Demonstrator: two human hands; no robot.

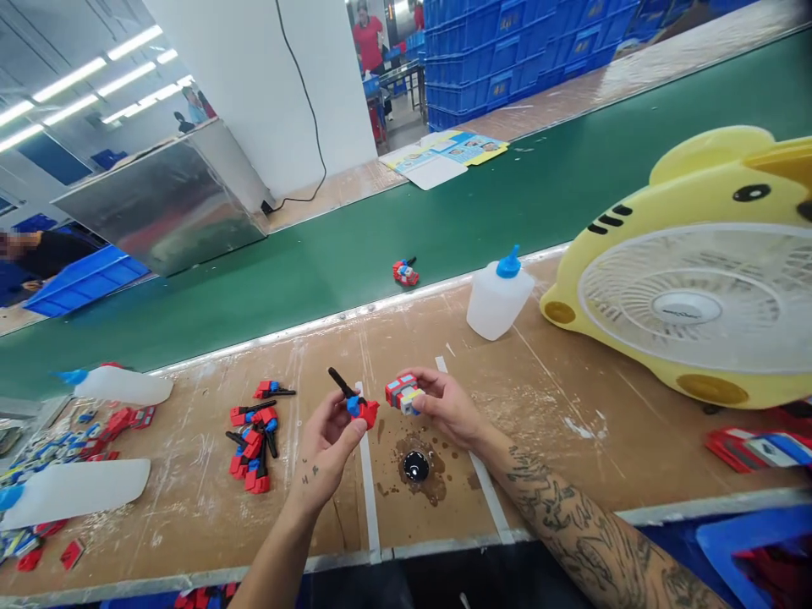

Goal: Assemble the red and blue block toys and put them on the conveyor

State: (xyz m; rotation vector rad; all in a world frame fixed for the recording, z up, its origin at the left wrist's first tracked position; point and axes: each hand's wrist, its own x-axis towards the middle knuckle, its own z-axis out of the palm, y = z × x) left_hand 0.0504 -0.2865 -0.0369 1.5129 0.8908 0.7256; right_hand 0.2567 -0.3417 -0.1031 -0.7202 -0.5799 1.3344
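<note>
My left hand (330, 452) grips a red and blue toy part (364, 409) with a black rod sticking up from it. Close by on the right, my right hand (447, 406) pinches a red, grey and white toy vehicle piece (402, 392). The two pieces face each other with a small gap between them. Below them on the bench, a small round cup of dark liquid (416, 466) sits amid wet splashes. Left of my left hand lies a pile of red and blue parts with black rods (255, 448).
A green conveyor belt (304, 283) crosses behind the bench, carrying one toy (405, 271). A white bottle with a blue cap (499, 296) stands near a yellow fan (685, 296). Two more bottles lie at the left beside loose parts (57, 448). Blue crates (501, 59) are stacked beyond.
</note>
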